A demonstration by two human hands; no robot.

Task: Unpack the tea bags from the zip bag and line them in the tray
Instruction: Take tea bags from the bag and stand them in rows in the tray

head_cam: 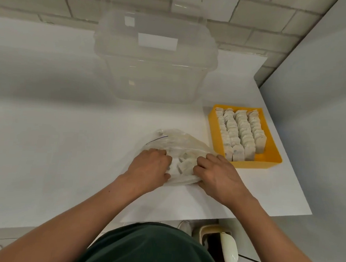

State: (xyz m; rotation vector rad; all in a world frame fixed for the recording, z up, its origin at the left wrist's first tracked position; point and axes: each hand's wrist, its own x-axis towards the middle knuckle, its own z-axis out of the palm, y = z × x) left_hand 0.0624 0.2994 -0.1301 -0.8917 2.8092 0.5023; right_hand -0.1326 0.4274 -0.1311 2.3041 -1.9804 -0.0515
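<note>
A clear zip bag [179, 143] lies crumpled on the white table, with pale tea bags [183, 165] showing through its near end. My left hand [151, 168] grips the bag's near left side and my right hand [216, 174] grips its near right side, fingers curled into the plastic. To the right stands a yellow tray [272, 155] holding several upright rows of tea bags [239, 133]; a strip along its right side is bare.
A large clear plastic tub [153, 69] with a lid stands at the back centre against the tiled wall. The table's right edge [299, 175] runs close beside the tray. A small bin [219, 245] sits on the floor below the near edge.
</note>
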